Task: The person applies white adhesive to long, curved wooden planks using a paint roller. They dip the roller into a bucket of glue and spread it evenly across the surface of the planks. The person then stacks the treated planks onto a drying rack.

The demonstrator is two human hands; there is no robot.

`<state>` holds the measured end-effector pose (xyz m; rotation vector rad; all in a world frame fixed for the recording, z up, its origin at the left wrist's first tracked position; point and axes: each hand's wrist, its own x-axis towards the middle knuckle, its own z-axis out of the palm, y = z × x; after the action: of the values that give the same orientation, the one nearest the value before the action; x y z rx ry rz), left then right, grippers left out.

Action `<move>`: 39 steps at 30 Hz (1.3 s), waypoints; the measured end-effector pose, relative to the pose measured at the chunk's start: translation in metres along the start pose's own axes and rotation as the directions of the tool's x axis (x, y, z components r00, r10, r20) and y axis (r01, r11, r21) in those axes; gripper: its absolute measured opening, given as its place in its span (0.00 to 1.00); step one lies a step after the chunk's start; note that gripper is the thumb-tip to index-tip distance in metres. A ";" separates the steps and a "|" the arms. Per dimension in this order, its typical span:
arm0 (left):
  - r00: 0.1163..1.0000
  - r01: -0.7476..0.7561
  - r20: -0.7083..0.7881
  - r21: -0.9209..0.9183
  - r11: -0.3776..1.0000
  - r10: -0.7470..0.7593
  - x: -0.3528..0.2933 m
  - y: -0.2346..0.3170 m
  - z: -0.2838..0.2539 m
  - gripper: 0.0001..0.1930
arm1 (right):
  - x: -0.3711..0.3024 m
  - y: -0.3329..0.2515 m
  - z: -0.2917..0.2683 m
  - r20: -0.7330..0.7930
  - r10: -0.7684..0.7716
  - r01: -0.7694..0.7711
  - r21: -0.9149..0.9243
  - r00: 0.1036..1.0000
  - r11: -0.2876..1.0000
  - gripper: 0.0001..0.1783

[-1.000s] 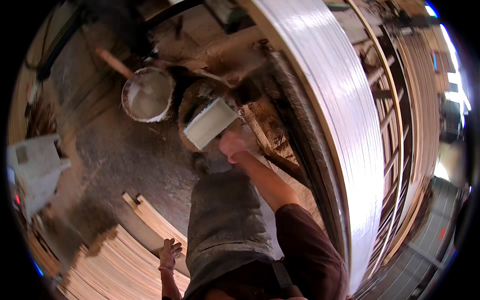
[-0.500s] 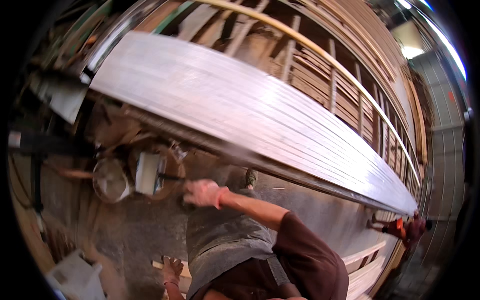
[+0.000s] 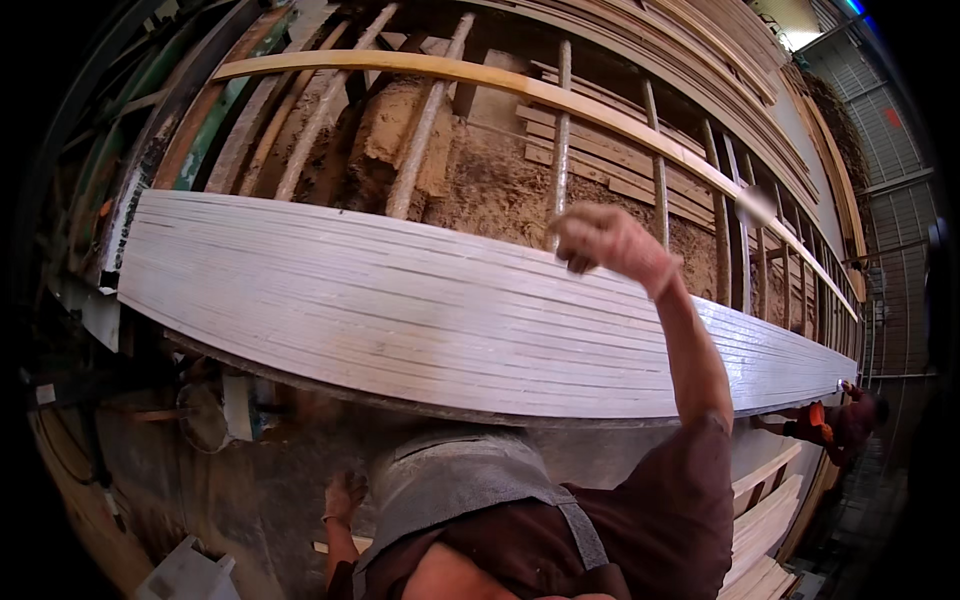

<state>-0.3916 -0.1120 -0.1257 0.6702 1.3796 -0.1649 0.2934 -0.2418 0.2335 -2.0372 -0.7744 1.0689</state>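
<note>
My right hand (image 3: 612,243), in a pale stained glove, reaches over the far edge of a long row of white-coated boards (image 3: 400,310). Its fingers are bent and slightly blurred, with a dark gap between them; nothing shows held. My left hand (image 3: 343,497), also gloved, hangs low beside my grey apron (image 3: 450,470), fingers apart, holding nothing I can see. On the near side of the boards stand a round bucket (image 3: 203,418) and a pale container (image 3: 240,405), partly hidden below the edge.
Beyond the boards, a long yellowish batten (image 3: 500,82) lies across crossbars (image 3: 430,130) over brown debris. A small grey blur (image 3: 757,205) shows before the batten. Another person (image 3: 840,425) stands at the far right end. Planks (image 3: 765,530) lie lower right; a white box-like thing (image 3: 190,572) lower left.
My right hand has swung from beside the containers, near a dark handle, up and right over the boards' far edge. The view has shifted; my left hand stays low.
</note>
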 end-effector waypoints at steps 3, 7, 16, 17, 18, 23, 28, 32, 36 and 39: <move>0.995 -0.071 -0.046 0.240 0.968 0.084 -0.001 0.001 0.024 0.38 | 0.059 0.063 -0.067 -0.195 0.234 -0.249 -0.054 0.953 0.967 0.28; 0.970 0.155 -0.160 -0.163 0.974 -0.181 0.042 -0.006 0.032 0.34 | 0.125 0.152 -0.070 0.137 0.538 -0.516 -0.168 0.832 0.840 0.31; 0.984 0.169 -0.090 0.170 0.971 -0.155 0.116 0.157 0.094 0.35 | 0.125 0.199 -0.026 0.673 0.267 -0.136 -0.242 0.689 0.961 0.25; 0.985 0.163 -0.083 0.184 0.969 -0.150 0.120 0.168 0.102 0.35 | 0.124 0.189 -0.028 0.640 0.305 -0.168 -0.267 0.705 0.949 0.27; 0.985 0.165 -0.076 0.201 0.966 -0.152 0.123 0.176 0.110 0.35 | 0.123 0.181 -0.030 0.605 0.343 -0.201 -0.291 0.718 0.935 0.30; 0.984 0.174 -0.074 0.270 0.947 -0.160 0.135 0.205 0.130 0.35 | 0.118 0.173 -0.030 0.463 0.468 -0.358 -0.309 0.753 0.881 0.38; 0.982 0.189 -0.080 0.305 0.934 -0.172 0.134 0.215 0.145 0.35 | 0.129 0.138 -0.064 0.502 0.490 -0.469 -0.178 0.713 0.865 0.46; 0.980 0.198 -0.085 0.328 0.924 -0.180 0.132 0.223 0.150 0.35 | 0.186 0.190 -0.101 0.482 0.299 -0.196 -0.253 0.824 0.947 0.43; 0.983 0.183 -0.087 0.310 0.933 -0.163 0.128 0.225 0.153 0.36 | 0.217 0.120 -0.133 -0.105 0.396 -0.373 -0.612 0.912 0.697 0.33; 0.987 0.157 -0.030 0.405 0.901 -0.159 0.135 0.247 0.160 0.36 | 0.176 0.166 -0.161 -0.419 -0.182 -0.135 -0.622 0.890 0.772 0.31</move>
<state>-0.1079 0.0391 -0.1619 0.9000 1.4090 -0.5967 0.5458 -0.2529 0.0912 -2.6975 -0.9886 0.2507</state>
